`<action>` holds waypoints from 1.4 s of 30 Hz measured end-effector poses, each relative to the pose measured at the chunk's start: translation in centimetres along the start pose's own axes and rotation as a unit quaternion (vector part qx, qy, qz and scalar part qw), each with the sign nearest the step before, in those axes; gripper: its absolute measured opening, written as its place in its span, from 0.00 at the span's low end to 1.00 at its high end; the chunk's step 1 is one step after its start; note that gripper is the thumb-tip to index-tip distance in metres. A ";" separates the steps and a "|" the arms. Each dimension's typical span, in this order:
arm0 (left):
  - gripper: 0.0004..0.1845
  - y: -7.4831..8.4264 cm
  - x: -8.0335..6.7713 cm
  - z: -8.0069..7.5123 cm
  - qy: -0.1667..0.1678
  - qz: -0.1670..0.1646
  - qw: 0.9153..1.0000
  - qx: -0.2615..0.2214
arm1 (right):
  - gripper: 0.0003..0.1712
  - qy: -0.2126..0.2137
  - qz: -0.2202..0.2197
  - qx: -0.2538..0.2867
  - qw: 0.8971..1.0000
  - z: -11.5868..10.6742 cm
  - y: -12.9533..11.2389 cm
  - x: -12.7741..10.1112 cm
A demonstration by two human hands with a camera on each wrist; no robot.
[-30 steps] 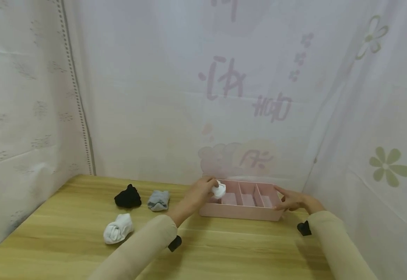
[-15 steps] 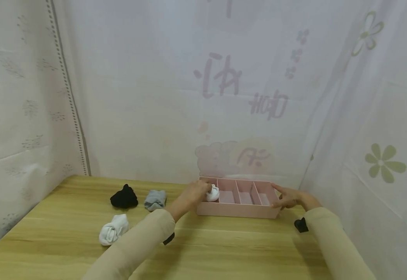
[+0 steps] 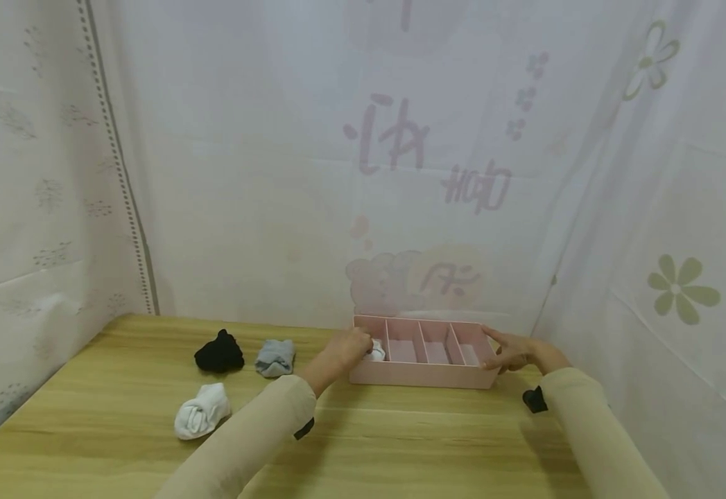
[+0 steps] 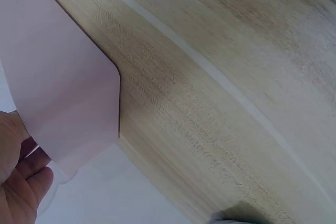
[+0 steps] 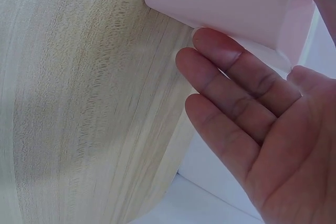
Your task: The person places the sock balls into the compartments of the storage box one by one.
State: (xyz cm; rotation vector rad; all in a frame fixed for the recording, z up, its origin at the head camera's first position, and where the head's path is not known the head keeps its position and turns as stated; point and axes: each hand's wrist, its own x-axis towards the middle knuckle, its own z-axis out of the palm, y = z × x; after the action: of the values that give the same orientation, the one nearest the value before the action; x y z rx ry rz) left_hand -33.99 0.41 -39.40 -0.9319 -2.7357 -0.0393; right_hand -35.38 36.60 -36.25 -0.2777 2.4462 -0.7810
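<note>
Wood-grain table (image 3: pixel 400 443), white curtains (image 3: pixel 263 173) (printed), left hand (image 3: pixel 347 346) gripping white sock (image 3: pixel 376 352), right hand (image 3: pixel 515 352) flat.

Both arms out forward, long beige sleeves, hands apart.
Left hand (image 3: pixel 349 348) reaches ahead with fingers curled down in a pinching grip around something small and white; right hand (image 3: pixel 515 351) sits further right, fingers (image 5: pixel 231 85) straight and relaxed, palm turned inward, wrist low.

Black sock (image 3: pixel 219 352), grey sock (image 3: pixel 274 357) and white sock (image 3: pixel 200 411) on wooden table (image 3: pixel 400 443).
</note>
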 end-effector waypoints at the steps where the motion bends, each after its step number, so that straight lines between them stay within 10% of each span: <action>1: 0.05 0.0 -0.1 0.0 -0.001 -0.002 1.000 -0.003 | 0.63 0.000 0.000 -0.001 1.000 0.1 0.0 0.0; 13: 0.12 -1.6 -3.7 0.6 0.098 0.050 0.983 -0.145 | 0.62 -0.007 0.004 -0.001 1.000 0.8 -0.3 0.4; 29: 0.38 -8.6 -21.4 -5.1 0.033 -0.137 0.986 -0.083 | 0.64 -0.008 0.012 -0.014 1.000 -0.1 -0.2 -0.1; 42: 0.38 -9.4 -24.2 -3.3 -0.016 -0.212 0.970 -0.119 | 0.63 -0.010 0.012 -0.010 1.000 -0.1 0.1 -0.2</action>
State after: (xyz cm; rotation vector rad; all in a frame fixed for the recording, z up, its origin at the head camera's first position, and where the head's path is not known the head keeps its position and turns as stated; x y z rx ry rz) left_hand -20.46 -21.84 -41.63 -0.3807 -2.9543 -0.4396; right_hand -35.30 36.81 -36.12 -0.2633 2.4360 -0.7399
